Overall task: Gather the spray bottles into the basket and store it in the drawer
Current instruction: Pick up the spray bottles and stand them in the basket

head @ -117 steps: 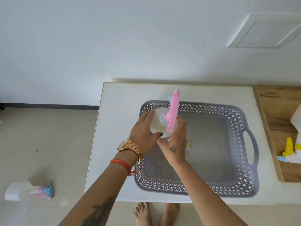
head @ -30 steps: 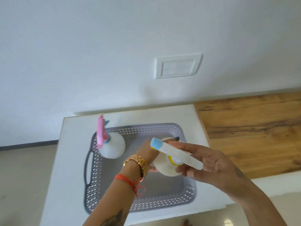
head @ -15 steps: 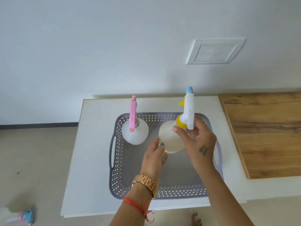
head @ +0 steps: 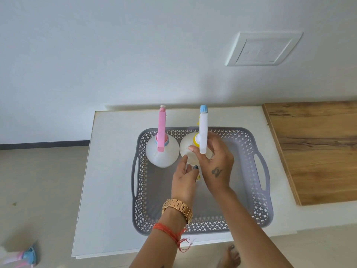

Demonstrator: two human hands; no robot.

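Observation:
A grey perforated basket (head: 258,219) with side handles lies on the white table (head: 108,180). Inside it, at the far left, a white spray bottle with a pink head (head: 161,149) stands upright. Beside it on the right stands a white spray bottle with a white head, yellow collar and blue nozzle (head: 202,130). My right hand (head: 214,167) grips that bottle around its neck and trigger. My left hand (head: 184,180) touches the bottle's lower body with fingers spread. The two bottles stand almost touching.
Another spray bottle with a pink and blue head (head: 25,257) lies on the floor at the bottom left. A wooden surface (head: 316,147) adjoins the table on the right. A white wall plate (head: 264,49) hangs above. A bare foot (head: 229,256) shows below the table edge.
The yellow-collared bottle has moved left and down inside the basket, ending close beside the pink-headed bottle. Both hands have moved with it.

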